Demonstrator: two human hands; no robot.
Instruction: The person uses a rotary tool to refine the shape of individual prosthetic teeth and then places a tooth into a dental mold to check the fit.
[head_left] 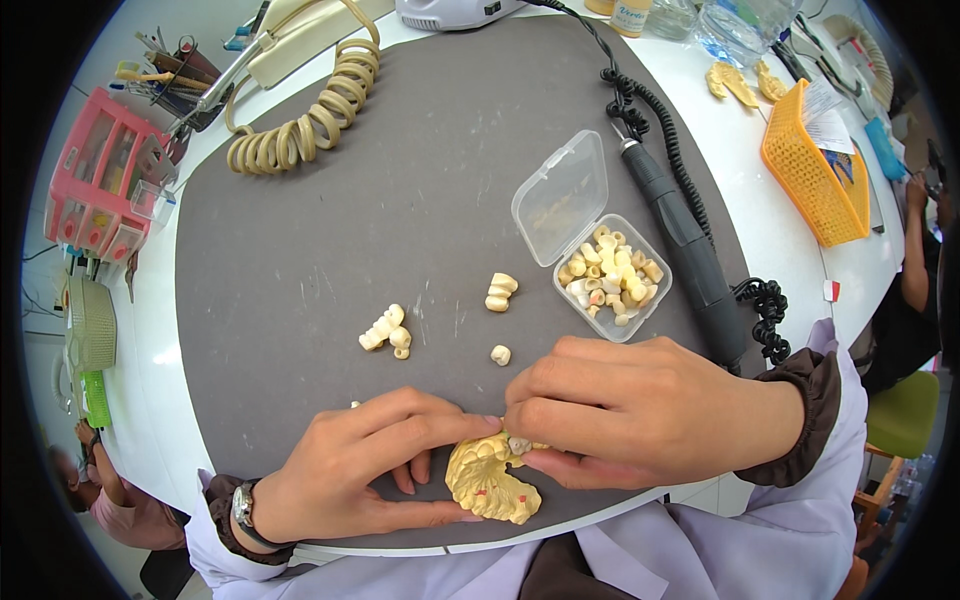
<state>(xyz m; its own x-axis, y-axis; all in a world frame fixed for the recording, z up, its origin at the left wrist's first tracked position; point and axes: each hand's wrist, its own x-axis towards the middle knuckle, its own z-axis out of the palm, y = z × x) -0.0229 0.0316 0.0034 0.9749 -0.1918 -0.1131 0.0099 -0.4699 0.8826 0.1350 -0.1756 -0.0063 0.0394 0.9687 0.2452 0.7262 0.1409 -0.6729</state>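
Observation:
My left hand (pixel 350 465) grips a yellow plaster dental cast (pixel 485 470) at the mat's near edge, thumb below and fingers above. Small red marks show on the cast. The fingers of my right hand (pixel 640 410) are closed at the cast's right side, around a small whitish dental crown (pixel 518 444), partly hidden by the fingertips. Just beyond the hands lie a single loose crown (pixel 501 355), a short joined piece of crowns (pixel 501 292) and a longer dental bridge (pixel 385 330). A clear plastic box (pixel 640 332) with its lid up holds many tooth-coloured crowns (pixel 615 272).
A black handpiece (pixel 680 245) with a coiled cord lies right of the box. Beige coiled tubing (pixel 300 130) rests at the far left. Around the grey mat (pixel 430 200) stand a pink drawer unit (pixel 105 180) and an orange basket (pixel 815 175). Other people sit at both sides.

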